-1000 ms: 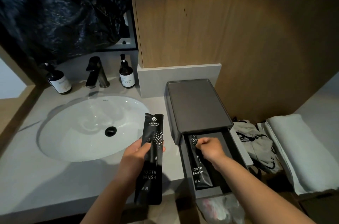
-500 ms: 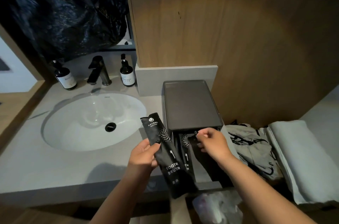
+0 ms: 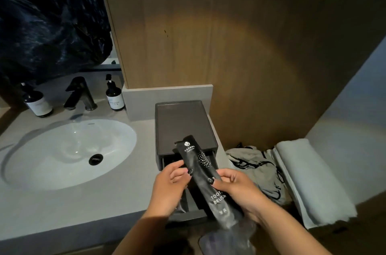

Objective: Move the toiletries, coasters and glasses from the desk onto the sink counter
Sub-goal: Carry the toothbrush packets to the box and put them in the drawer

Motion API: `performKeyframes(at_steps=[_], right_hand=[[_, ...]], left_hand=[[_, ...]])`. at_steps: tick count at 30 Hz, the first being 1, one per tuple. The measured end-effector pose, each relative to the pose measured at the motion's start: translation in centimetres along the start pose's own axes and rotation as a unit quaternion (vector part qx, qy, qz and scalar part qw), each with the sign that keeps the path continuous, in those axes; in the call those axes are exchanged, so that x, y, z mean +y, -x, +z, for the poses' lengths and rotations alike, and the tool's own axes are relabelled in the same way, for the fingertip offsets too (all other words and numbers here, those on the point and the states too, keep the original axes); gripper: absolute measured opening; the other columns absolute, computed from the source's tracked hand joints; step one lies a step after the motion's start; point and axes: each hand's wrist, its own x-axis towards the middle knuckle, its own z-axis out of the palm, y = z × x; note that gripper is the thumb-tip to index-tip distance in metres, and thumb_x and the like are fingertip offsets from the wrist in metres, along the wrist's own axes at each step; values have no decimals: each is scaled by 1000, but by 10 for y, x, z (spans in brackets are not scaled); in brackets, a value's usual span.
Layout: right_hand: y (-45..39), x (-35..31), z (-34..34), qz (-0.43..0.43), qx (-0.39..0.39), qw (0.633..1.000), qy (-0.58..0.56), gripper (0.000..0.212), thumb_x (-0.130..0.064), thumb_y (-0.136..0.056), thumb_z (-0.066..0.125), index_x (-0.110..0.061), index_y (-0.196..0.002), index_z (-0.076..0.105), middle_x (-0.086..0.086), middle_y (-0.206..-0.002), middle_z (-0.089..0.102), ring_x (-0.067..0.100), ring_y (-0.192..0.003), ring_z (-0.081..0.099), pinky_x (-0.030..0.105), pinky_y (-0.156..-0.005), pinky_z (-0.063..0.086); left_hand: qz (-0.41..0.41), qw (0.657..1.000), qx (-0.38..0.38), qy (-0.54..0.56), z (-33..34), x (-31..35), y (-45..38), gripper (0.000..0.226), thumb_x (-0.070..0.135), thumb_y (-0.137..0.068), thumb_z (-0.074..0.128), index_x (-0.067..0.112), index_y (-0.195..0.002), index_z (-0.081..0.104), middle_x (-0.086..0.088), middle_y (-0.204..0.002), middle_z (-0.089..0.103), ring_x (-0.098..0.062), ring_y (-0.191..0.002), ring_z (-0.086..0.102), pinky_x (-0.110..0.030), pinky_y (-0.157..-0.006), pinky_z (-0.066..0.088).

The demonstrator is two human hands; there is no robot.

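Note:
A black toothbrush packet (image 3: 200, 169) with white lettering hangs tilted over the pulled-out drawer of a dark grey box (image 3: 183, 123) on the grey sink counter (image 3: 62, 208). My left hand (image 3: 167, 188) touches the packet's left edge with thumb and fingers. My right hand (image 3: 236, 190) grips the packet's middle from the right. The drawer's inside is mostly hidden by my hands and the packet; another dark packet edge shows beneath my left hand.
A white basin (image 3: 62, 154) with a black drain lies to the left, behind it a black tap (image 3: 80, 94) and two dark pump bottles (image 3: 37, 101) (image 3: 113, 96). A folded white towel (image 3: 309, 179) and grey cloth bags (image 3: 254, 169) lie right of the box.
The packet has moved right, from my left hand alone over the counter to above the drawer. My right hand left the drawer and now grips the packet too.

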Motion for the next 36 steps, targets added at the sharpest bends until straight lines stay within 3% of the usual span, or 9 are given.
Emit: performKeyframes(at_steps=[3,7,9,11,14,16,23,27,36], right_hand=[[5,-9,-37,28,18,999,35,14,-3,-85,64,5,-97,66,16,-88,72,25,-77,67,32,-73,52],[2,-5,-55,91,-1,991,100,19,-5,-81,68,5,-97,67,20,-94,71,28,-83,66,39,-85,51],[1,2,-51,119,-15,987,109,17,-4,-80,69,2,-97,70,20,-95,72,27,-82,67,40,-84,54],[-2,8,-40,137,-20,987,85,13,1,-82,66,1,-94,71,21,-90,72,27,-74,67,36,-72,57],[-9,14,-17,148,5,988,52,12,3,-85,62,2,-94,69,18,-81,70,23,-64,66,28,-60,55],[-16,19,-1,146,25,989,30,12,2,-86,61,4,-95,68,17,-77,70,22,-62,66,28,-59,55],[-55,39,33,141,110,983,-42,11,5,-87,56,-1,-92,64,17,-80,67,26,-68,63,30,-61,53],[-71,37,45,145,137,978,-67,20,7,-89,49,-6,-92,64,16,-80,67,27,-71,63,31,-63,54],[-87,42,55,160,199,966,-47,24,8,-88,47,-8,-84,65,17,-85,68,29,-80,64,37,-77,54]], left_hand=[[19,996,65,-66,-1,-9,-4,39,6,-88,64,19,-123,56,4,-119,63,-10,-111,59,-31,-101,46],[23,974,158,-161,-12,-27,-8,49,2,-83,65,16,-128,50,-6,-129,49,-20,-123,48,-33,-105,38],[-26,977,137,-159,-20,-40,-11,56,1,-84,64,13,-135,44,-11,-138,45,-27,-129,46,-41,-109,38],[-71,983,95,-140,-24,-48,-9,60,1,-88,60,15,-141,38,-11,-145,42,-28,-129,47,-42,-107,41],[-82,986,51,-134,-30,-58,-6,54,1,-91,55,23,-138,42,-3,-129,58,-13,-103,58,-32,-91,49],[-83,987,28,-135,-36,-66,-9,57,7,-91,56,25,-143,41,-2,-138,55,-10,-112,55,-34,-102,46],[-85,992,-16,-93,-49,-89,-17,75,35,-73,59,39,-144,37,5,-139,54,-9,-128,51,-41,-106,45],[-59,994,-13,-88,-46,-84,-14,75,27,-71,54,23,-145,40,7,-139,54,-4,-130,47,-38,-112,37],[-77,995,-20,-67,-45,-85,-8,77,24,-71,54,19,-146,39,0,-142,52,-9,-134,44,-35,-114,34]])
